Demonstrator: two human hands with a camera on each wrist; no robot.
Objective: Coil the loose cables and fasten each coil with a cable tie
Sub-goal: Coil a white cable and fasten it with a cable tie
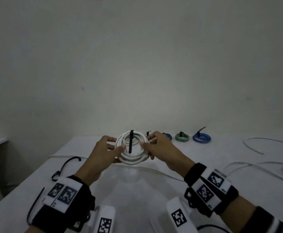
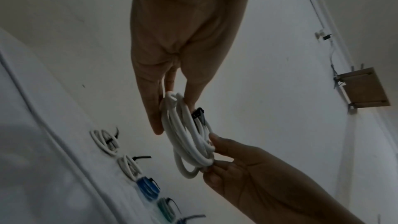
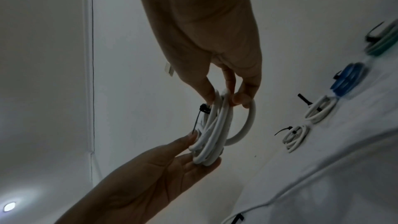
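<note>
Both hands hold a white cable coil [image 1: 132, 148] upright above the white table [image 1: 137, 185]. A black cable tie [image 1: 130, 142] is fastened around the coil's top, its tail hanging down across the middle. My left hand [image 1: 110, 149] pinches the coil's left side between thumb and fingers; in the left wrist view the coil [image 2: 189, 135] sits at those fingertips. My right hand [image 1: 151, 145] pinches the right side, also seen in the right wrist view with the coil [image 3: 215, 129] and the tie [image 3: 202, 113].
Tied coils line the table's far edge: two white ones [image 3: 305, 120], a blue one [image 1: 168, 136], a green one [image 1: 181, 137] and another blue one [image 1: 201, 137]. Loose white cables [image 1: 255, 167] trail at the right. Spare black ties [image 1: 65, 165] lie at the left.
</note>
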